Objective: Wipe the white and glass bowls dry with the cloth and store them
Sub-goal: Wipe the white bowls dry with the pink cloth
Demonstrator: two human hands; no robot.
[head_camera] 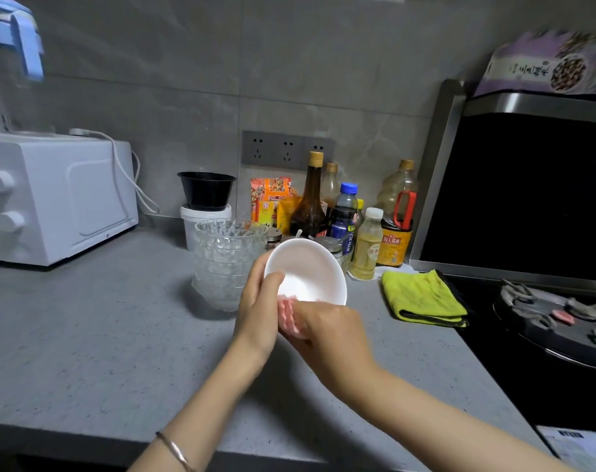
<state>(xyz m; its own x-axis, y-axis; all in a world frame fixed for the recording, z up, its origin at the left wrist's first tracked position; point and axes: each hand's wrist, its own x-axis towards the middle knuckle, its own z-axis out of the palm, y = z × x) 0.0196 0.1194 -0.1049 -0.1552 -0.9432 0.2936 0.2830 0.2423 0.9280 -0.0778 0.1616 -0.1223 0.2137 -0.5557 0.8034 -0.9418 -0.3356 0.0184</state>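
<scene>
My left hand grips a white bowl by its near-left rim, thumb inside, and holds it tilted above the grey counter. My right hand grips a pink cloth bunched against the bowl's lower edge. The cloth mostly hides under my fingers. A stack of several glass bowls stands upright on the counter just left of the white bowl.
A white oven sits at the left. A white tub with a black bowl on it and several sauce bottles line the back wall. A folded yellow-green cloth lies beside the black stove at right.
</scene>
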